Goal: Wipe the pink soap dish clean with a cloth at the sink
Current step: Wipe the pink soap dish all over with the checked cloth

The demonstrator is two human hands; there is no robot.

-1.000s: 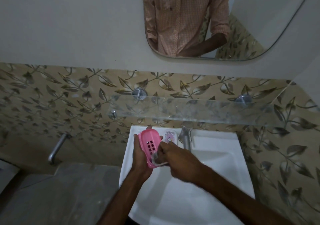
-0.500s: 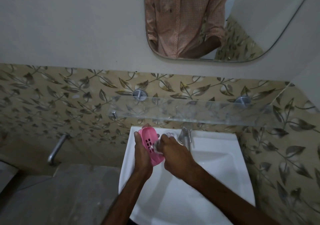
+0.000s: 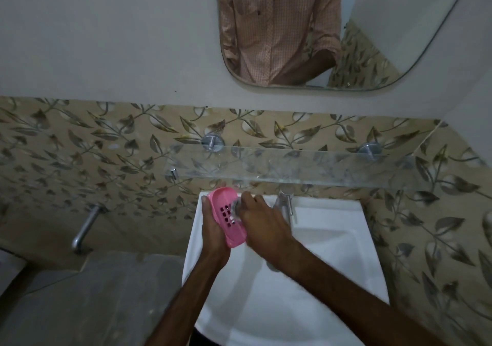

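Pink dish (image 3: 226, 216) being gripped in the left hand (image 3: 213, 228) above the back-left of the white sink (image 3: 332, 239) | right hand (image 3: 262, 223) closing on a pale cloth (image 3: 235, 207), pressing it into the dish | tap (image 3: 285, 203) standing just beside

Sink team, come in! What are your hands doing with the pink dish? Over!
Left hand gripping pink soap dish over the sink. Right hand pressing cloth into dish. Nothing in the way.
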